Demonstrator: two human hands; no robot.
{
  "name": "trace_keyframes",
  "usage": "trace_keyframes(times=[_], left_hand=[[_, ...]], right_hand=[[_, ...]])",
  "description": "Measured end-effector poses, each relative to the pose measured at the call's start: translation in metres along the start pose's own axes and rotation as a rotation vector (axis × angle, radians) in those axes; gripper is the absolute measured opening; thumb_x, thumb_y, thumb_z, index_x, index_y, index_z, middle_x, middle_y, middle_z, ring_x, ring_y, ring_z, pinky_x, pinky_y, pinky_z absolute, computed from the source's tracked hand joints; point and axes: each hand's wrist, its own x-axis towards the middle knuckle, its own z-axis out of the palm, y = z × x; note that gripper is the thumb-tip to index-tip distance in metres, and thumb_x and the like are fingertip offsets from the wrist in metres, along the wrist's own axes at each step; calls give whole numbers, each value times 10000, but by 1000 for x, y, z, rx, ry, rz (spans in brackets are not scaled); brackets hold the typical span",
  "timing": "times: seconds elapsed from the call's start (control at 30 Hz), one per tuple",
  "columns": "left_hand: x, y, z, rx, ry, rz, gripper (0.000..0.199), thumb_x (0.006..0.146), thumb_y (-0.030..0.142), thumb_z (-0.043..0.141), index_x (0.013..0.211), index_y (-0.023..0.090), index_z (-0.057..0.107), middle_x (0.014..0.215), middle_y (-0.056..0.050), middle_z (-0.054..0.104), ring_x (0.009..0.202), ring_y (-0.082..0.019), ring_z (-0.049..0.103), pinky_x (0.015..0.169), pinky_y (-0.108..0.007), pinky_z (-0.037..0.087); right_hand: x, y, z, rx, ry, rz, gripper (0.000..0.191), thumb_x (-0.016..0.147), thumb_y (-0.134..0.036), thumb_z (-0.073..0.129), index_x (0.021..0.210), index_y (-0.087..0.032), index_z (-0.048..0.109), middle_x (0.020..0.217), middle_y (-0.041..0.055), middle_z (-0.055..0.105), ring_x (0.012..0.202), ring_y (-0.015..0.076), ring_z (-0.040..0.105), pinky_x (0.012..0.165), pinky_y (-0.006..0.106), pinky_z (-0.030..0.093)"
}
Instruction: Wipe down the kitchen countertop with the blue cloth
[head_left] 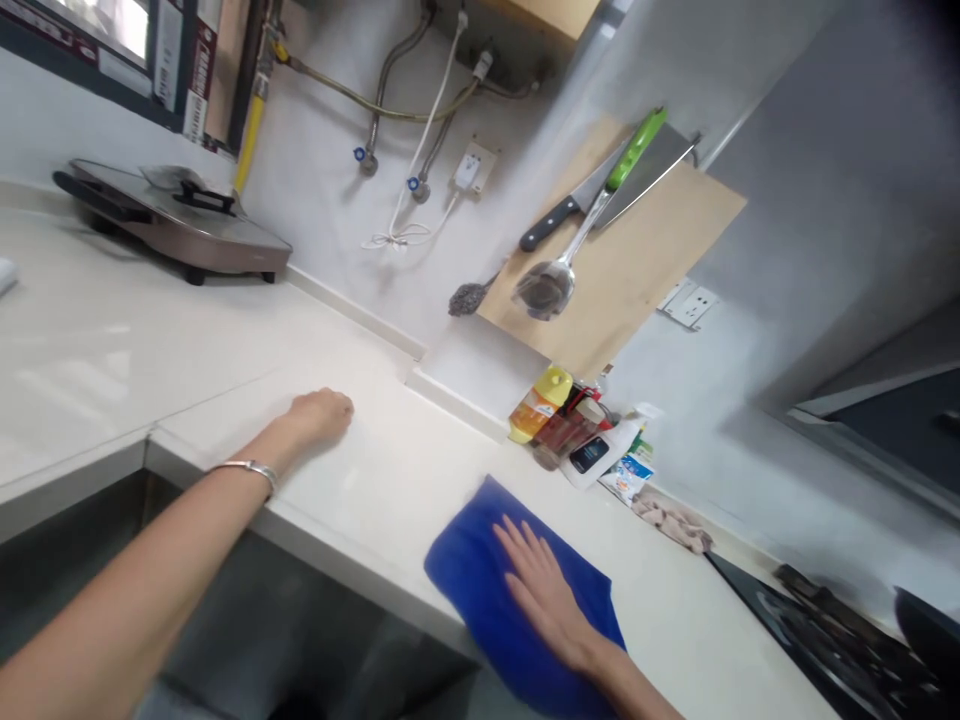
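A blue cloth [469,560] lies spread on the white countertop [390,480], with its lower part hanging past the front edge. On top of it my right hand [544,595] rests flat, fingers stretched out and pressed down. My left hand [321,415], with a silver bracelet [251,466] at the wrist, sits on the countertop to the left of the cloth. Its fingers are curled into a loose fist, and nothing shows in it.
A lidded electric pan [202,225] stands at the back left. Bottles, including a yellow one [541,405], and a crumpled rag [671,520] line the wall. A stove [817,640] is at right. A ladle [547,285] and knives hang above over a wooden board [630,290].
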Motion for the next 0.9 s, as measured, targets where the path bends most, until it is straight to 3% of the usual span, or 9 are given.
trace_keyframes(times=[0.17,0.3,0.43,0.53,0.67,0.8,0.9], left_hand=[[-28,-71,-36,96,62,-188,394,874,263,439,1151,189,709,1166,-174,672,1075,-336,628,922,-463,480],[-51,-97,-46,134,111,-247,385,899,293,437,1176,214,693,1150,-147,677,1081,-309,608,950,-455,466],[-68,-102,-39,131,130,-232,389,888,310,448,1181,204,681,1173,-125,667,1077,-279,584,960,-429,454],[-78,-98,-29,125,186,-229,454,903,429,428,1264,238,625,1210,-100,645,1119,-271,544,988,-424,435],[-85,-93,-21,79,235,-280,449,906,523,366,1122,312,698,1086,-57,685,1013,-248,576,918,-391,459],[-87,-90,-22,63,275,-304,419,881,494,389,961,287,745,969,-60,708,900,-229,594,850,-370,465],[-89,-88,-24,79,270,-312,409,874,449,380,962,284,744,995,-52,718,897,-220,604,843,-364,469]], right_hand=[[36,-43,4,-17,29,-132,563,1009,-515,239,1546,-388,125,1637,-27,139,1510,296,64,1204,631,144],[82,-77,12,-41,61,-214,556,1007,-496,250,1545,-378,170,1634,-31,170,1507,315,103,1195,636,176],[131,-100,18,-49,85,-241,556,1000,-506,235,1539,-371,214,1631,-32,193,1499,344,135,1184,653,183],[163,-103,19,-44,78,-217,564,997,-527,213,1533,-358,248,1623,-22,227,1492,346,167,1185,639,197],[192,-91,21,-36,98,-216,583,992,-557,191,1523,-336,288,1609,2,277,1478,338,222,1180,623,225],[209,-72,23,-54,123,-204,596,991,-562,175,1523,-321,291,1601,18,299,1470,322,253,1177,607,245],[217,-59,25,-68,120,-175,599,992,-550,165,1521,-303,301,1601,30,298,1469,313,258,1178,588,259]])
